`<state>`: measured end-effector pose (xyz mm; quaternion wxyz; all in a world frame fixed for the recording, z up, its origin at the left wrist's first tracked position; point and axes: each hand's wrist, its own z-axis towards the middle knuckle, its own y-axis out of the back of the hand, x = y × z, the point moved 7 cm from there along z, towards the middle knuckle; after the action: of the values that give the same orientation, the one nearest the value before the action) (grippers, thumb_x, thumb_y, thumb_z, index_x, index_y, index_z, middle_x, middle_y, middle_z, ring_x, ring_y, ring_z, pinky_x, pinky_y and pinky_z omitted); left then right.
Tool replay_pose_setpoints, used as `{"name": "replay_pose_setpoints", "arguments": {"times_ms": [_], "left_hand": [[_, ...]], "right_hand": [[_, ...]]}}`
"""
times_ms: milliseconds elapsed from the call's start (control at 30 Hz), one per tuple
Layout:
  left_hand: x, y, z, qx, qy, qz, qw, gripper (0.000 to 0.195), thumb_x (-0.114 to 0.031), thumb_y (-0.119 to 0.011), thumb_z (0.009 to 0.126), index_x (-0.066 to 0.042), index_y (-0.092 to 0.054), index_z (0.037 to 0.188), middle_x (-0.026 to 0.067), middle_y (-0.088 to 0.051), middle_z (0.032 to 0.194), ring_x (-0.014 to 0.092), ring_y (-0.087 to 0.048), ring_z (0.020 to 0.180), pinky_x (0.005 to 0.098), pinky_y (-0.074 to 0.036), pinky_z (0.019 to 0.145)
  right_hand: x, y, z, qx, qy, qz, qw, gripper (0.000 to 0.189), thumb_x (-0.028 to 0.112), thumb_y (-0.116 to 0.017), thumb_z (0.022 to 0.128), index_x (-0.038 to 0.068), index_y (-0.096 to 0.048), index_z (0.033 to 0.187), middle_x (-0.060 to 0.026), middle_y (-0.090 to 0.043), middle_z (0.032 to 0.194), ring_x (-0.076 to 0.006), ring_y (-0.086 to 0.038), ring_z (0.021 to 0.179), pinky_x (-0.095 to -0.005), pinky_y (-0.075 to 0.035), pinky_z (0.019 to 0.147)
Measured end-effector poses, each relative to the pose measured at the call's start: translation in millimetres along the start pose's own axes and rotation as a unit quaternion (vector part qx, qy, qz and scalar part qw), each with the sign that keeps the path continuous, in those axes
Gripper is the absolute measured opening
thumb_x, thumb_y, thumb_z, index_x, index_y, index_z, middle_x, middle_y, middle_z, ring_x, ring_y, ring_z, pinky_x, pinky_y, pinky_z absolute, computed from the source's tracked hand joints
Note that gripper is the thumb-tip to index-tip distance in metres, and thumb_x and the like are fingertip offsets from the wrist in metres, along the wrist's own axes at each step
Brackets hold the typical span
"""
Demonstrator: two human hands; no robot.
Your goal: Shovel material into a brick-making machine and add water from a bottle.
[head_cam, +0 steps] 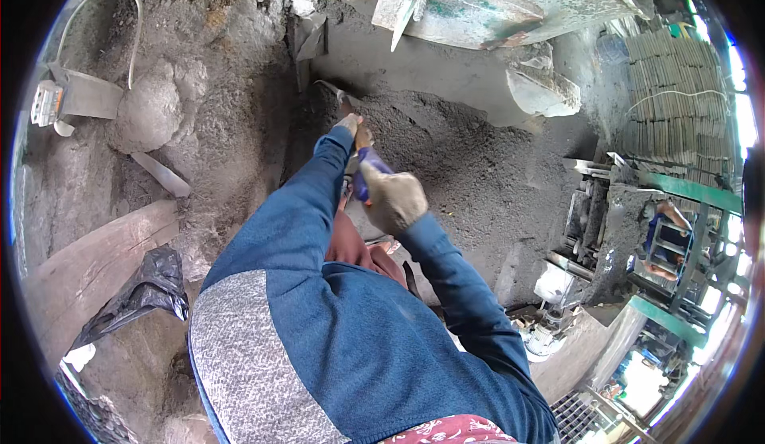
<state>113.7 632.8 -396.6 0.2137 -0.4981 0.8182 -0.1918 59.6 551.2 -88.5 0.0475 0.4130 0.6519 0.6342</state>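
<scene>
My left hand (pixel 349 122) grips the shaft of a long-handled tool, probably a shovel or hoe, low down near its head. Its metal head (pixel 330 89) lies at the left edge of a heap of dark, moist mortar-like mix (pixel 442 139). Closer to my body, my right hand (pixel 394 200), in a dirty work glove, is closed around the purple grip of the tool handle (pixel 366 172). Part of the shaft and most of the head are hidden by my hands or the mix.
A large crusted metal hopper (pixel 478 7) overhangs the far side. At right stand a machine with rollers (pixel 586 217), a motor (pixel 541 339), stacked slabs (pixel 675 109) and another person's arm (pixel 672 212). On the left are a wooden beam (pixel 101 252) and a black plastic bag (pixel 140 294).
</scene>
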Motion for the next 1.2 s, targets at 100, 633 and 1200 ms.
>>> {"name": "replay_pose_setpoints", "arguments": {"times_ms": [100, 633, 1200], "left_hand": [[9, 37, 2, -0.089, 0.006, 0.068, 0.994, 0.023, -0.025, -0.050, 0.084, -0.003, -0.051, 0.084, 0.0190, -0.056, 0.065, 0.035, -0.052, 0.057, 0.0545, -0.048, 0.068], [70, -39, -51, -0.068, -0.073, -0.320, 0.942, 0.021, -0.025, -0.050, 0.080, -0.013, -0.045, 0.065, 0.0051, -0.045, 0.050, 0.025, -0.046, 0.047, 0.0463, -0.047, 0.060], [114, -18, 2, -0.186, -0.030, -0.182, 0.965, 0.012, -0.019, -0.049, 0.074, -0.010, -0.042, 0.068, 0.0068, -0.043, 0.059, 0.026, -0.043, 0.051, 0.0447, -0.042, 0.053]], "right_hand": [[0, -29, -17, 0.049, 0.040, -0.004, 0.998, 0.043, 0.017, -0.062, 0.066, 0.006, -0.052, 0.107, -0.0156, -0.060, 0.062, -0.0336, -0.061, 0.058, -0.0442, -0.046, 0.054], [-145, 108, -101, -0.208, -0.240, 0.374, 0.871, 0.066, -0.006, -0.056, 0.068, -0.006, -0.032, 0.129, -0.0116, -0.057, 0.091, -0.0173, -0.060, 0.073, -0.0273, -0.051, 0.064], [-207, 18, -88, -0.145, -0.300, 0.592, 0.734, 0.061, -0.012, -0.057, 0.061, -0.004, -0.040, 0.119, -0.0103, -0.057, 0.075, -0.0181, -0.054, 0.047, -0.0290, -0.047, 0.042]]}}
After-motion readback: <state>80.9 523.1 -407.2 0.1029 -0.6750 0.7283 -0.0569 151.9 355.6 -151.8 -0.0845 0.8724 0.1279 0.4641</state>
